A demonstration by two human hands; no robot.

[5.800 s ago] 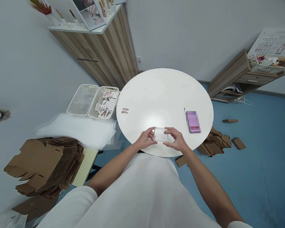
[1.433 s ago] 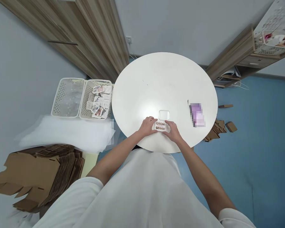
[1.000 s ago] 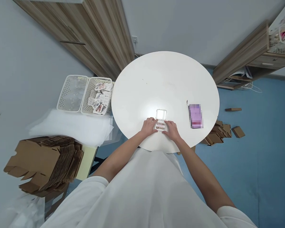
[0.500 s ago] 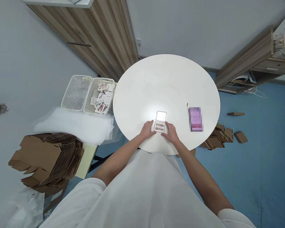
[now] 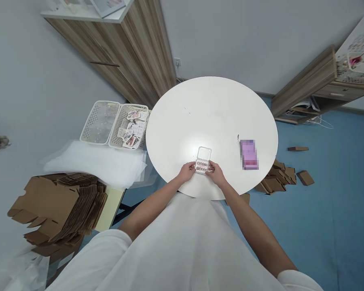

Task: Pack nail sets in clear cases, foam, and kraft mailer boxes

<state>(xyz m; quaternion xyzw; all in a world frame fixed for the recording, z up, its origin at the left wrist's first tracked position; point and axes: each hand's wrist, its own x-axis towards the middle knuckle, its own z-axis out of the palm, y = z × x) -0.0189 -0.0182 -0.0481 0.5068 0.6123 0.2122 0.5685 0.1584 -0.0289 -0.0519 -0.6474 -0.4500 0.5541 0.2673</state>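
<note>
A small clear plastic case (image 5: 202, 166) is at the near side of the white round table, its lid (image 5: 204, 152) swung up away from me. Two rows of small pinkish-brown pieces (image 5: 202, 164) lie inside; they are too small to name surely. My left hand (image 5: 187, 171) grips the case's left edge between thumb and fingers. On the opposite edge, my right hand (image 5: 216, 173) is closed in the same way. Whether the case rests on the table or is slightly lifted, I cannot tell.
A pixelated purple item (image 5: 249, 154) lies on the table (image 5: 212, 109) to the right. Left of it stand white baskets, one (image 5: 128, 125) holding printed cards, above foam sheets (image 5: 94, 161) and stacked flat cardboard boxes (image 5: 54, 202). Small brown boxes (image 5: 277, 178) are on the floor at right.
My fingers have closed in on the case's sides, and the case has turned slightly, with its lid now more plainly seen. The whole view has shifted a little downward.
</note>
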